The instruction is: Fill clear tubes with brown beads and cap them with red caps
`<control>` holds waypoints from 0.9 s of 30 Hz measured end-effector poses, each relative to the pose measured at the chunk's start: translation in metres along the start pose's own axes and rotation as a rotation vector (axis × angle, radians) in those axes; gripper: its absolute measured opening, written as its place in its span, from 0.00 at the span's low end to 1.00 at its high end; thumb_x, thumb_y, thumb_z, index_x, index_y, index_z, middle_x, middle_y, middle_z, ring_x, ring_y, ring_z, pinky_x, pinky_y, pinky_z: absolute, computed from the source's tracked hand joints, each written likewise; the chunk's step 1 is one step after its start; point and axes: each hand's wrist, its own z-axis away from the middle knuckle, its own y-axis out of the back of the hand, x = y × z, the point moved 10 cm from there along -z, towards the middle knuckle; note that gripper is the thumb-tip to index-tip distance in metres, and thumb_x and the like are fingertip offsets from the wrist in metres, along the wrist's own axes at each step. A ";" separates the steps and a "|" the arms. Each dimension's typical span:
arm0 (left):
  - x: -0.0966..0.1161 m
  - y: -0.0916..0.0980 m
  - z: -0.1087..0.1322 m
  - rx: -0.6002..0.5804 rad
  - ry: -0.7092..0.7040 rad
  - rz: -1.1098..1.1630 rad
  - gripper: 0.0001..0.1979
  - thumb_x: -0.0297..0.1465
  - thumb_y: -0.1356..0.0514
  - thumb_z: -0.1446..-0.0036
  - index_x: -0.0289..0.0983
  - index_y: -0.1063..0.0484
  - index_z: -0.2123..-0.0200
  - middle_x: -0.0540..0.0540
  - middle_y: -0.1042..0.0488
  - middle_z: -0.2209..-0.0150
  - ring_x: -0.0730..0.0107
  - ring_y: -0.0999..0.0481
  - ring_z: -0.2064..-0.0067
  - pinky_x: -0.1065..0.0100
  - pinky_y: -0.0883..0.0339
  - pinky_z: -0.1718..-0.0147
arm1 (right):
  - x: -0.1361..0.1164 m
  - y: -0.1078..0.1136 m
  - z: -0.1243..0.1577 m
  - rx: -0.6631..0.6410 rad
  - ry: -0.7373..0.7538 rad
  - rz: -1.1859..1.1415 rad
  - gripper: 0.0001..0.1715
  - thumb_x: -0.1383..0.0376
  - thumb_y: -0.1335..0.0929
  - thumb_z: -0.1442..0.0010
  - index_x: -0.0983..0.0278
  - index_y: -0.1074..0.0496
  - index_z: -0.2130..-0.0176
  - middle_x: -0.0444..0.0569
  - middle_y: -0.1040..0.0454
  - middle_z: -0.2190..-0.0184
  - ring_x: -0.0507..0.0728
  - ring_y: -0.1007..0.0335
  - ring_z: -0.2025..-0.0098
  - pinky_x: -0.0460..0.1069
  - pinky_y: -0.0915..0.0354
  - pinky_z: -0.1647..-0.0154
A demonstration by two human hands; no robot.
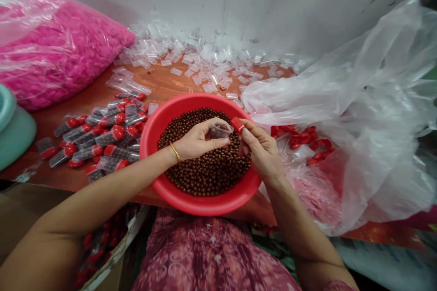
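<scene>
Over a red basin (150, 145) of small, shiny brown balls (205, 170), both my hands are close together. My left hand (200, 140) is closed around a small clear plastic container (220, 131), its open end turned to the right, with dark balls showing inside. Between the thumb and fingers of my right hand (261, 148) is a red cap (236, 124), just right of the container's mouth and apparently apart from it. Left of the basin lies a pile of filled clear containers with red caps (114, 134).
Empty clear containers (205, 70) are scattered along the wall. A bag of pink pieces (61, 50) and a teal pot (15, 132) stand at left. On the right, a clear plastic bag (372, 100) lies by loose red caps (307, 138). Below left, a box holds more capped containers (99, 245).
</scene>
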 end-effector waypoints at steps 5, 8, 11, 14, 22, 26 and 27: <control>0.007 0.010 -0.001 0.080 -0.093 -0.127 0.13 0.33 0.36 0.51 0.35 0.33 0.63 0.48 0.29 0.63 0.73 0.29 0.62 0.69 0.36 0.57 | -0.006 -0.001 0.000 -0.001 0.079 0.002 0.16 0.55 0.33 0.43 0.56 0.27 0.56 0.37 0.41 0.83 0.46 0.46 0.83 0.43 0.41 0.81; 0.005 0.007 -0.001 0.060 -0.059 -0.190 0.14 0.32 0.37 0.52 0.34 0.33 0.62 0.47 0.29 0.63 0.72 0.30 0.61 0.68 0.36 0.56 | -0.013 -0.003 0.000 -0.006 0.139 0.050 0.18 0.55 0.34 0.42 0.58 0.28 0.54 0.38 0.37 0.81 0.46 0.45 0.83 0.43 0.40 0.81; -0.002 0.006 0.001 0.050 0.022 -0.173 0.16 0.34 0.37 0.52 0.33 0.34 0.62 0.50 0.31 0.68 0.74 0.31 0.67 0.69 0.34 0.63 | -0.020 -0.008 0.000 -0.036 0.202 0.163 0.18 0.56 0.36 0.41 0.59 0.28 0.52 0.42 0.28 0.74 0.48 0.36 0.77 0.45 0.34 0.75; -0.010 -0.003 0.003 -0.019 0.104 -0.128 0.15 0.36 0.37 0.52 0.33 0.36 0.64 0.54 0.34 0.75 0.78 0.34 0.75 0.72 0.36 0.73 | -0.029 -0.014 0.001 -0.074 0.293 0.297 0.18 0.59 0.37 0.39 0.59 0.28 0.51 0.47 0.24 0.62 0.53 0.28 0.63 0.51 0.30 0.59; -0.016 -0.004 0.006 -0.002 0.169 -0.154 0.11 0.32 0.39 0.52 0.34 0.38 0.68 0.58 0.38 0.80 0.83 0.40 0.82 0.76 0.44 0.81 | -0.040 -0.023 0.012 -0.072 0.533 0.523 0.21 0.64 0.40 0.37 0.60 0.32 0.46 0.50 0.24 0.56 0.55 0.28 0.55 0.52 0.31 0.52; -0.013 -0.003 0.006 0.032 0.149 -0.198 0.09 0.32 0.40 0.54 0.34 0.37 0.72 0.56 0.38 0.78 0.81 0.39 0.76 0.75 0.43 0.76 | -0.043 -0.030 0.020 -0.138 0.609 0.584 0.23 0.66 0.40 0.36 0.61 0.35 0.43 0.50 0.24 0.55 0.54 0.27 0.55 0.50 0.30 0.53; -0.012 -0.003 0.006 0.036 0.137 -0.194 0.09 0.32 0.40 0.54 0.34 0.36 0.72 0.56 0.38 0.77 0.80 0.39 0.75 0.75 0.42 0.75 | -0.045 -0.032 0.022 -0.154 0.630 0.601 0.23 0.67 0.40 0.36 0.61 0.36 0.42 0.51 0.24 0.55 0.54 0.27 0.55 0.50 0.30 0.53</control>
